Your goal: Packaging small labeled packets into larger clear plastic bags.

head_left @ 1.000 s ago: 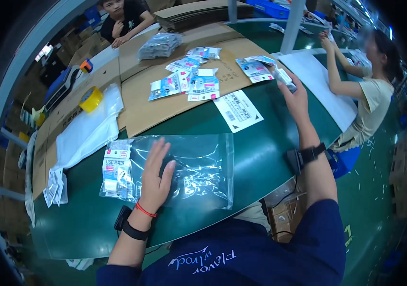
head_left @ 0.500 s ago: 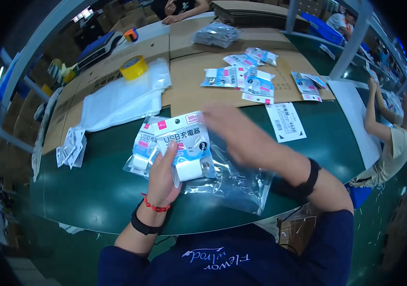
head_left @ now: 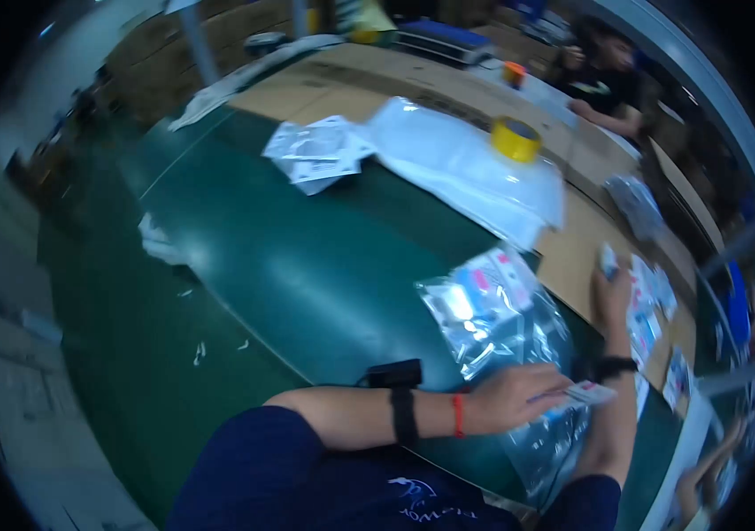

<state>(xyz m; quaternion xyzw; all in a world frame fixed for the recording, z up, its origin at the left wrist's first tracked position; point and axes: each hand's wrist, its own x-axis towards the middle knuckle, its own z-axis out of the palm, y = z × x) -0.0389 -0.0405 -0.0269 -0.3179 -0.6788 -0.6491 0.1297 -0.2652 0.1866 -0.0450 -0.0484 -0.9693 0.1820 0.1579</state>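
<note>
My left hand [head_left: 515, 400] is closed on a packaged USB charger [head_left: 588, 394], seen almost edge-on, above a clear plastic bag [head_left: 541, 456]. Just beyond lies another charger pack [head_left: 488, 288] in clear, shiny plastic. My right hand [head_left: 612, 301] reaches out to the pile of blue-and-white charger packs [head_left: 652, 305] on the cardboard. A small white-and-blue pack [head_left: 608, 260] shows at its fingertips, blurred, and the fingers appear closed on it.
White plastic bags [head_left: 457, 168] lie under a yellow tape roll [head_left: 516, 140] on cardboard. Folded white slips [head_left: 320, 150] rest on the green table [head_left: 280, 257]. A co-worker [head_left: 608, 84] sits across the table; another person's arm [head_left: 714, 460] shows at the right.
The view has swung left, so the table things appear farther right. My right hand has moved from beside the held pack out to the pile. My left hand has tilted its pack nearly flat.
</note>
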